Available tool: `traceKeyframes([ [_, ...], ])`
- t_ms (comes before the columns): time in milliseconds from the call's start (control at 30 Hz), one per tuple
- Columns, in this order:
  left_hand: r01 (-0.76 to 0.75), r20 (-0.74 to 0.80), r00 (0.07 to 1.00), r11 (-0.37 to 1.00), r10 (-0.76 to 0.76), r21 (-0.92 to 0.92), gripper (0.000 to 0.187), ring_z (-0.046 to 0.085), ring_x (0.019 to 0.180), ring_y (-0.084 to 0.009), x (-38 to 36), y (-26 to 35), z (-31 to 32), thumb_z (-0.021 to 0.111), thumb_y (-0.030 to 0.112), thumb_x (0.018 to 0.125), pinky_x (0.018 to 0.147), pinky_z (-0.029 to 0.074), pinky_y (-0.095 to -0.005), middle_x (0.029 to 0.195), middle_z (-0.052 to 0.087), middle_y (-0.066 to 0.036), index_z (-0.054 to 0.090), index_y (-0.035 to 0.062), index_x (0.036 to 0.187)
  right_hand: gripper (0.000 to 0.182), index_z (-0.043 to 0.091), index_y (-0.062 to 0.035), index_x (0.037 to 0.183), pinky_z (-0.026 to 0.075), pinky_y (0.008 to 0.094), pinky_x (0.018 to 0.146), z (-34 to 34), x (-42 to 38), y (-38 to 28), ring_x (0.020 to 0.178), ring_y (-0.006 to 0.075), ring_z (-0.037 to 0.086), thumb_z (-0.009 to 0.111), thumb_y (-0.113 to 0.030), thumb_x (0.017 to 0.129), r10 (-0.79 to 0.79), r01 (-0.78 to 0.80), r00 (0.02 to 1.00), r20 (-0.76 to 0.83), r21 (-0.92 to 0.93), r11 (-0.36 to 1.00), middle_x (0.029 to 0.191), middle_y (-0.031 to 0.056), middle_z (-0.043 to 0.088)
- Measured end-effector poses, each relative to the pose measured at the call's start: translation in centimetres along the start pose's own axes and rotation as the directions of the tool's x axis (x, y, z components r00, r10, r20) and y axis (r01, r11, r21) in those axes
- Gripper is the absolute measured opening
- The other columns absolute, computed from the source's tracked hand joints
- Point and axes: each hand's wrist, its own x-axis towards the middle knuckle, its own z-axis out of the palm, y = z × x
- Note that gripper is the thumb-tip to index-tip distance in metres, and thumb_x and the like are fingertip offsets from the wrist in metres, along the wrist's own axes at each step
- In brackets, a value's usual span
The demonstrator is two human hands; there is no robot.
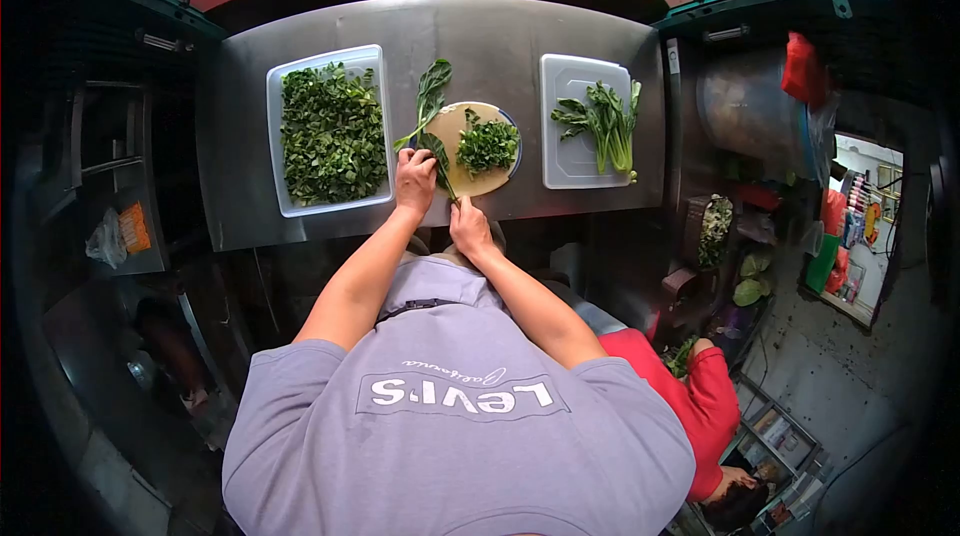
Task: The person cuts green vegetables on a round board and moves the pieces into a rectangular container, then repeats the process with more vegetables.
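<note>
My left hand [415, 179] is closed on the leafy end of a green stalk [440, 158], at the left edge of a round cutting board [462, 179]. Closed on the stalk's lower end is my right hand [470, 226], at the board's near edge. Another leafy stalk [430, 99] lies on the metal table [480, 36], just beyond my left hand. Chopped greens [488, 146] are heaped on the right half of the board. To the left, a white tray [388, 176] is full of cut leaves [333, 136].
Right of the board, whole green stalks [612, 126] lie on a white plastic lid [572, 168]. A person in a red top [700, 396] is at the lower right, near more greens [680, 358]. A large clear container [750, 106] stands at the right.
</note>
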Motion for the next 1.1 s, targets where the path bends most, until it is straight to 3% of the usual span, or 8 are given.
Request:
traceKeyframes([
  [167, 0.05, 0.002, 0.999, 0.999, -0.05, 0.001, 0.033, 0.055, 0.116, -0.0319, 0.4, 0.3, -0.1, 0.078, 0.008, 0.077, 0.1, 0.049, -0.0399, 0.119, 0.066, -0.007, 0.073, 0.0046, 0.109, 0.024, 0.053, -0.0019, 0.114, 0.051, 0.0626, 0.079, 0.0, 0.0, 0.0, 0.088, 0.0539, 0.066, 0.054, -0.023, 0.102, 0.053, -0.052, 0.998, 0.034, -0.029, 0.998, 0.09, 0.0325, 0.069],
  [400, 0.027, 0.079, 0.996, 0.996, -0.033, 0.08, 0.045, 0.053, 0.12, -0.0289, 1.1, 0.5, -0.7, 0.082, 0.011, 0.075, 0.1, 0.048, -0.0427, 0.123, 0.062, -0.004, 0.072, 0.0066, 0.117, 0.023, 0.053, -0.0015, 0.113, 0.05, 0.0622, 0.078, 0.5, 0.0, -0.3, 0.089, 0.0539, 0.065, 0.054, -0.021, 0.102, 0.064, -0.063, 0.998, 0.021, -0.019, 0.998, 0.09, 0.0326, 0.068],
  [800, 0.057, 0.098, 0.993, 0.994, -0.067, 0.096, 0.05, 0.054, 0.119, -0.0276, 1.3, 0.8, -1.0, 0.084, 0.011, 0.074, 0.1, 0.048, -0.041, 0.123, 0.06, -0.005, 0.07, 0.0058, 0.121, 0.023, 0.053, -0.0008, 0.112, 0.05, 0.0631, 0.078, 0.2, 0.1, -0.9, 0.088, 0.0548, 0.065, 0.054, -0.021, 0.102, 0.074, -0.072, 0.997, 0.032, -0.053, 0.996, 0.089, 0.034, 0.068],
  [900, 0.069, 0.092, 0.993, 0.993, -0.077, 0.092, 0.051, 0.054, 0.119, -0.028, 1.5, 0.8, -0.8, 0.083, 0.01, 0.074, 0.099, 0.048, -0.041, 0.122, 0.059, -0.006, 0.069, 0.0047, 0.122, 0.021, 0.053, -0.0003, 0.106, 0.05, 0.0635, 0.073, 0.5, 0.1, -0.8, 0.079, 0.0544, 0.065, 0.055, -0.021, 0.102, 0.052, -0.052, 0.999, -0.006, -0.058, 0.997, 0.079, 0.0337, 0.066],
  [1100, 0.07, 0.142, 0.986, 0.991, -0.085, 0.111, 0.051, 0.054, 0.118, -0.0281, 1.6, 0.7, -0.7, 0.083, 0.007, 0.074, 0.098, 0.049, -0.0407, 0.122, 0.058, -0.006, 0.069, 0.0035, 0.123, 0.025, 0.053, 0.0017, 0.113, 0.051, 0.0636, 0.074, 0.4, 0.4, -0.6, 0.082, 0.0552, 0.065, 0.055, -0.02, 0.102, 0.068, -0.066, 0.997, 0.02, -0.096, 0.993, 0.082, 0.0357, 0.066],
])
